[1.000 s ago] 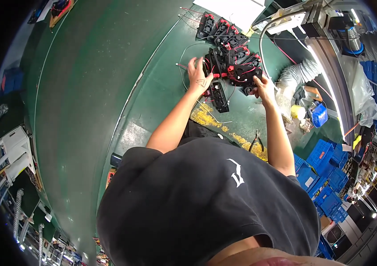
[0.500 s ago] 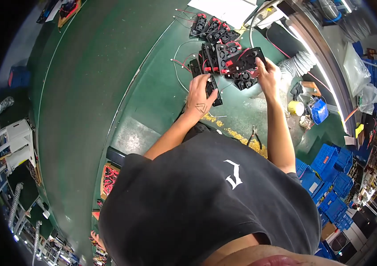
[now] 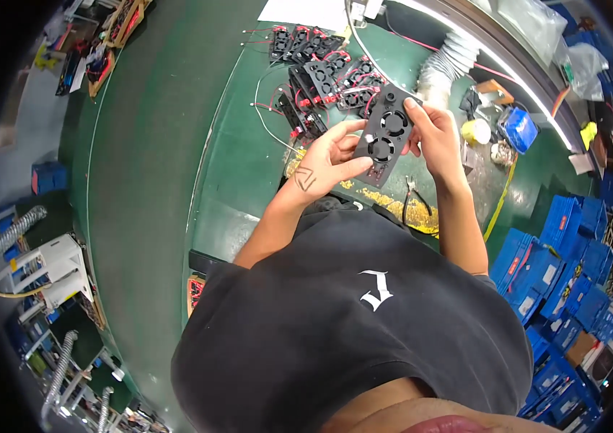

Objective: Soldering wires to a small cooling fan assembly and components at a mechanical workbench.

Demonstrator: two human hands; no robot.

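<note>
Both of my hands hold a black fan panel (image 3: 396,143), an oblong plate with two round fans, tilted with its fan face up. My left hand (image 3: 319,162) grips the lower left edge, its thumb on the face near the bottom. My right hand (image 3: 439,138) pinches the upper right edge, with the thumb on top and the other fingers partly hidden behind. Beyond the hands lies a group of similar fan panels (image 3: 321,78) with red and black wires, some leaning on one another. Thin leads with small white plugs trail from the group to the left.
Pliers (image 3: 410,190) lie near my body on a worn yellow patch. Right of the hands stand a yellow roll (image 3: 475,131) and a blue container (image 3: 519,130). A ribbed white hose (image 3: 449,66) comes down behind. Blue crates (image 3: 526,267) are stacked at the right.
My left hand has left the black unit on the table and taken hold of the fan panel. My right hand has brought that panel nearer and turned its fan face up. The view has shifted.
</note>
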